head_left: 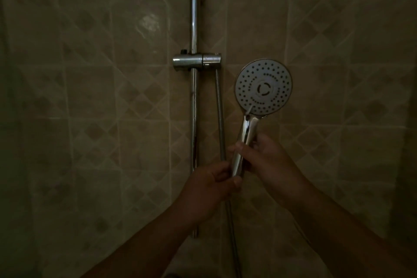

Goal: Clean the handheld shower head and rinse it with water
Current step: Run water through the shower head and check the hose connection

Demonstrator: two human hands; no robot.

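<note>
The shower head [263, 87] stood at three o'clock of the rail bracket [196, 61], the right hand [264, 160] gripping its handle above the left hand [211, 184].

Hose [232, 232] end — hidden behind arms

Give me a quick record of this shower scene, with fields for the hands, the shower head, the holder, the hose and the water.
left hand: grips the bottom end of the handle
right hand: grips the handle higher up
shower head: out of the holder, face toward the camera, held up to the right of the rail
holder: on the rail, empty
hose: hangs down to the right of the rail
water: none visible from the nozzles
wall: beige tiles, dim light
</note>
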